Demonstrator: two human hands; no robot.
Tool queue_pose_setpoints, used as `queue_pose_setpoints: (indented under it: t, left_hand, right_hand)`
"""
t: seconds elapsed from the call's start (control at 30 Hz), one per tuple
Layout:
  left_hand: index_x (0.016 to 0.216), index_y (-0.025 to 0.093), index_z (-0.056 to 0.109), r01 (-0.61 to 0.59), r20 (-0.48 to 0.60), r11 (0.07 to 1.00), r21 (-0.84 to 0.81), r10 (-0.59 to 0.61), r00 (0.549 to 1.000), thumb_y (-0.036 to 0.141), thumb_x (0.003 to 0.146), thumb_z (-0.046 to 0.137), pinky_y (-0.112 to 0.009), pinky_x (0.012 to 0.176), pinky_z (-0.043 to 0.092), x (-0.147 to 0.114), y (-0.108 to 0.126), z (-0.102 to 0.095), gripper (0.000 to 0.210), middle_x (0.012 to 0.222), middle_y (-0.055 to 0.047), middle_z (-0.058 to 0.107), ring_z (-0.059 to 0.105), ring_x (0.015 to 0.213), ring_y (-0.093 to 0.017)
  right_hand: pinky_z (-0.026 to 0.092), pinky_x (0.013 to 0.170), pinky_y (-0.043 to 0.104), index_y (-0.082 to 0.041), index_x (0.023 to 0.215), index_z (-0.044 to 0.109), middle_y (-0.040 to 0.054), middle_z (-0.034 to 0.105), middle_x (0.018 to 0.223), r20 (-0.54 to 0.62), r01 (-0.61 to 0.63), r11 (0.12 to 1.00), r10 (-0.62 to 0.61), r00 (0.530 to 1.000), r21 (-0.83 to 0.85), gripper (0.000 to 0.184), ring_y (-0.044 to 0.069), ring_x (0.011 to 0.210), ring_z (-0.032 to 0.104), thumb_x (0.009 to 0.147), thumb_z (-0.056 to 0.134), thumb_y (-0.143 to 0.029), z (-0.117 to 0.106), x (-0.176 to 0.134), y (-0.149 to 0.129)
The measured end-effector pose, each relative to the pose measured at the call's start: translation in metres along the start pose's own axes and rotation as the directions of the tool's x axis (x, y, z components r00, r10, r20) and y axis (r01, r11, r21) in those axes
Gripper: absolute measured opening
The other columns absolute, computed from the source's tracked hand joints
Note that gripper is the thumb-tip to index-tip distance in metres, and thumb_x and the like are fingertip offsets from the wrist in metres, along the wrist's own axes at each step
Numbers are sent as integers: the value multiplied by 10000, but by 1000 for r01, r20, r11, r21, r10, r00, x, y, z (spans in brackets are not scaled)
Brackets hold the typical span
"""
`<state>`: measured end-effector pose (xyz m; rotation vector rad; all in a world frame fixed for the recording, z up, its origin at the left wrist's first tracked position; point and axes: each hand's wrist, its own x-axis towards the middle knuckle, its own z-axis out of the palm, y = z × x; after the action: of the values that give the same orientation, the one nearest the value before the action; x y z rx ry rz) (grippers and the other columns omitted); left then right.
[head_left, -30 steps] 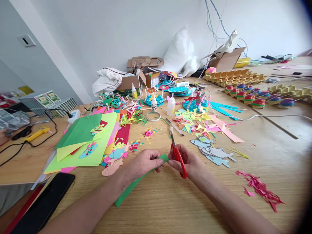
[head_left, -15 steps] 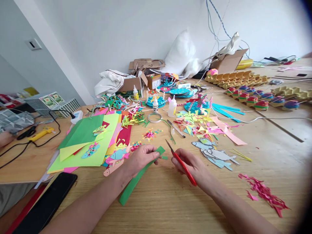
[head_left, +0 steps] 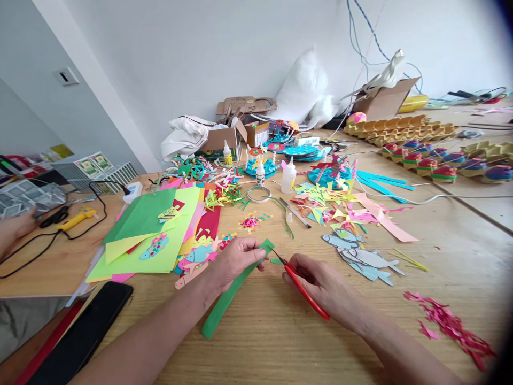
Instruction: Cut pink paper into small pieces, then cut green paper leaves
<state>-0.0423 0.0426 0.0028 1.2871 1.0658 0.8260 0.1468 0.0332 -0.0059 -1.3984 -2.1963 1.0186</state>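
Note:
Pinched in my left hand [head_left: 242, 260] is a long green paper strip [head_left: 230, 303], its far end sticking out past my fingertips and its tail slanting down toward me. My right hand [head_left: 315, 280] grips red-handled scissors [head_left: 306, 291]. Their tips touch or overlap the strip's far end. A small green paper piece [head_left: 276, 261] lies on the table just below the blades. Beyond my hands are tiny pink and coloured paper bits [head_left: 251, 221]. Paper fish cut-outs [head_left: 363, 254] lie to the right of my right hand.
Coloured paper sheets [head_left: 140, 219] and a black phone [head_left: 86, 331] lie at left. Glue bottles [head_left: 288, 176] stand ahead, near paper scraps [head_left: 332, 200]. Painted egg-carton pieces [head_left: 443, 171] sit at right, red shreds [head_left: 452, 326] nearer. Another person's hand [head_left: 16, 232] shows at far left.
The scissors have moved left, and their tips now meet the green strip's far end. My left hand keeps its hold on the strip. The whole view has shifted slightly.

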Motion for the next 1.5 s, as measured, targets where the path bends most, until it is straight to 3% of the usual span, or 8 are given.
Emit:
queue_pose_setpoints:
  t: [0.43, 1.13, 1.3, 1.5]
  left_hand:
    - [671, 115, 591, 72, 19, 994, -87, -71, 997, 301, 660, 608, -220, 603, 363, 2, -7, 3, 187, 587, 5, 542, 492, 559, -93]
    - [630, 124, 551, 88, 48, 996, -30, -87, 995, 310, 686, 582, -232, 621, 362, 3, -7, 0, 197, 557, 8, 524, 478, 561, -98]
    - [629, 126, 546, 63, 46, 996, 61, -66, 997, 289, 713, 544, -232, 629, 354, 1, -6, 3, 183, 575, 3, 530, 482, 585, -103]
    - [631, 134, 534, 58, 77, 972, 227, -78, 994, 306, 737, 504, -214, 578, 330, -1, -12, 11, 204, 589, 17, 518, 456, 582, -97]
  right_hand:
    - [290, 458, 224, -188, 666, 471, -22, 513, 566, 11, -13, 1000, 13, 1000, 3, 260, 110, 512, 429, 810, 391, -390, 2, 0, 0]
    - [278, 451, 227, -192, 621, 471, -17, 510, 534, 13, -12, 997, 13, 1000, -71, 267, 114, 486, 430, 801, 390, -371, 1, 0, -2]
    - [303, 451, 223, -197, 650, 457, -34, 473, 546, -24, -48, 984, 53, 998, 171, 278, 108, 501, 425, 796, 414, -430, 1, 1, 3]
    - [375, 541, 230, -205, 730, 423, -31, 505, 668, -83, 42, 787, 12, 997, 615, 325, 115, 612, 484, 610, 667, -383, 10, 8, 7]
